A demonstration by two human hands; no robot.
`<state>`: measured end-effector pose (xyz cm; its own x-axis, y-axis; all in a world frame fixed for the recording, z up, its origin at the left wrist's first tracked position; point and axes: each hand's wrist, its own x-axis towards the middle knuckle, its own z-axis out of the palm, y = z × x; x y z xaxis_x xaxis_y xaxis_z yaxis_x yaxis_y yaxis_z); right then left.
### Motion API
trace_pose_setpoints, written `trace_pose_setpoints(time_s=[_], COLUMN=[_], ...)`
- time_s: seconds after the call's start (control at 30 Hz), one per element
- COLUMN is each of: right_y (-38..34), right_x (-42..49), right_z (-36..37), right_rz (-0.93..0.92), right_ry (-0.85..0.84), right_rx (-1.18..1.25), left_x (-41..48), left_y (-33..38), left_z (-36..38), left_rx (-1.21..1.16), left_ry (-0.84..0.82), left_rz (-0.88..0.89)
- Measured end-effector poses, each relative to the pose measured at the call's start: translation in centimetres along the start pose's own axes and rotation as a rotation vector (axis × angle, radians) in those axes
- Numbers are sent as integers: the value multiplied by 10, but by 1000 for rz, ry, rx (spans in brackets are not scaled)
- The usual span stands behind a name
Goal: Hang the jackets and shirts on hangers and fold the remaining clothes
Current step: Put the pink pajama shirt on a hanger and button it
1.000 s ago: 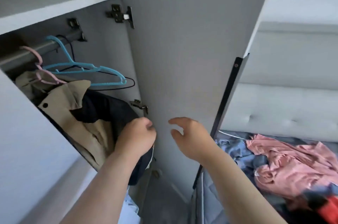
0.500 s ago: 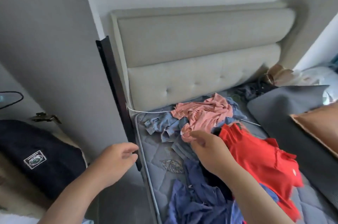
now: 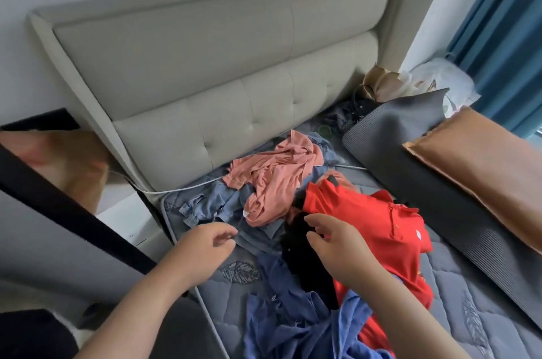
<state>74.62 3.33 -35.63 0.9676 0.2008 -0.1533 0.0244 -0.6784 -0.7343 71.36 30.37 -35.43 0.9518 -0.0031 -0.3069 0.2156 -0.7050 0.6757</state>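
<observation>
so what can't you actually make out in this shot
Head view:
Bunched black garment: type unclear, partly under the right hand; whether that hand grips it is hidden.
Crumpled dark-blue garment: cut off by the bottom edge.
Small dark clutter beside the beige padded headboard: too small to identify.

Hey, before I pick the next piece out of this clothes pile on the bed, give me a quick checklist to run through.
1. Left hand free: holds nothing, hovers above the mattress. Ok.
2. Right hand grip: its fingers are at the black garment beside the red polo shirt; whether they pinch it, cannot tell.
3. Black garment loose: it overlaps the polo and the blue garment. Cannot tell.
4. Folding space: bare mattress shows right of the polo. Ok.
5. Hanger at hand: none in view. Not ok.
</observation>
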Motion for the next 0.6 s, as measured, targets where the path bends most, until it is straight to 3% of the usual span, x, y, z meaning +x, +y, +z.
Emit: trace_pose_setpoints(time_s=[0.3, 0.6], right_y=[20, 72], right_x=[67, 183], right_z=[-6, 40], right_rz=[115, 310], right_ry=[55, 131], right_rx=[50, 313], left_x=[119, 288], left_y=[9, -55], left_z=[5, 71], left_rx=[-108, -426], left_ry=[-41, 24], left_rz=[30, -97])
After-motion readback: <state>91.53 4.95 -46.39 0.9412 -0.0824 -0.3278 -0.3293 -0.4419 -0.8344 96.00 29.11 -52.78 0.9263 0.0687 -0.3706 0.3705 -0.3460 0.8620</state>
